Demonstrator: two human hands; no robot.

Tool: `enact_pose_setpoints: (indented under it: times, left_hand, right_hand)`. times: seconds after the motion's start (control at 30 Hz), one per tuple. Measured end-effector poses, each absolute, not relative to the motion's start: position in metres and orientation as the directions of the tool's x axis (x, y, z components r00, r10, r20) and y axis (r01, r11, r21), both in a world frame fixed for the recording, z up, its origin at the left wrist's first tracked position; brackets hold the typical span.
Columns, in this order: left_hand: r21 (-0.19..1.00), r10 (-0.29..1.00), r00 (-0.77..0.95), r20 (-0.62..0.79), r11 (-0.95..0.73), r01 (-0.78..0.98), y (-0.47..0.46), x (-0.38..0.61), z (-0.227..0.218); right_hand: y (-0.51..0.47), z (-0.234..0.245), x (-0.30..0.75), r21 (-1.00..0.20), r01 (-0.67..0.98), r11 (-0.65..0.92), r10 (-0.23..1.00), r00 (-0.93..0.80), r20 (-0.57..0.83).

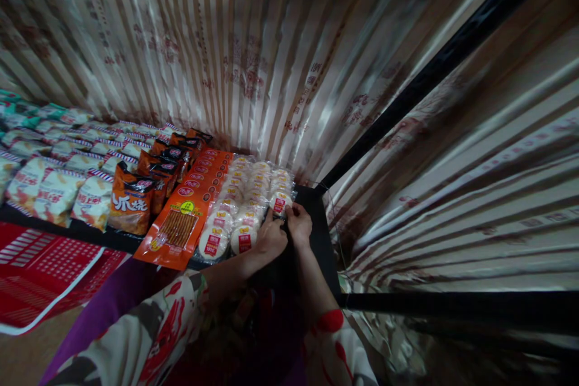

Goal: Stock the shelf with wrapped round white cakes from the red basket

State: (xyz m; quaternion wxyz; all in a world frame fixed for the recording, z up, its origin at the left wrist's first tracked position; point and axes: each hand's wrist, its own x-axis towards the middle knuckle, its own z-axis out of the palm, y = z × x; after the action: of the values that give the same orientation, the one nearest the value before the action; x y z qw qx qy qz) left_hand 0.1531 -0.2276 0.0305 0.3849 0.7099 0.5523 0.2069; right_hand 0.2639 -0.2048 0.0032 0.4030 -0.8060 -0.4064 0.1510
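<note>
Both my hands meet at the right end of a dark shelf point(316, 235). My left hand point(270, 236) and my right hand point(298, 221) are closed together on a round white snack pack with a red label point(280, 202), at the front of the rightmost row. Several rows of the same round white packs point(244, 205) lie beside it. My sleeves are white with a red floral print.
Left of the white packs lie long orange snack packets point(190, 208), then orange-and-black bags point(133, 199) and rows of pale chip bags point(54, 187). A striped shiny curtain point(253, 48) hangs behind and to the right. A black frame bar point(434, 66) runs diagonally. A red-and-white sheet point(40, 265) lies below left.
</note>
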Motion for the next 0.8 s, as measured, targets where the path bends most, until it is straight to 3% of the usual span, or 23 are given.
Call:
enact_pose_setpoints:
  times: [0.53,0.8]
  left_hand:
    - [0.785,0.940,0.337,-0.056,-0.168,0.597,-0.233,0.150,0.034]
    - [0.827,0.931,0.363,-0.030,-0.181,0.532,-0.266,0.143,0.042]
  right_hand:
    - [-0.201,0.002,0.260,-0.781,0.537,-0.320,0.777,0.620,0.108]
    - [-0.228,0.008,0.248,-0.841,0.484,-0.242,0.693,0.693,0.199]
